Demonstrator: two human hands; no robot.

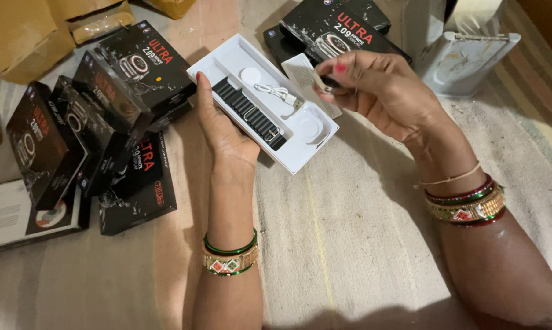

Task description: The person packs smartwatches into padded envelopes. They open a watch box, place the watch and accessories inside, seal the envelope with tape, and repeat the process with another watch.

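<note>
Your right hand [380, 91] covers most of the small dark object [328, 82] pinched in its fingertips, so you cannot tell what it is. Your left hand [227, 131] hides the white tray's [227, 55] near edge. The frame cuts off both forearms, the brown packages [25, 36] and the pale case [465, 58].
</note>
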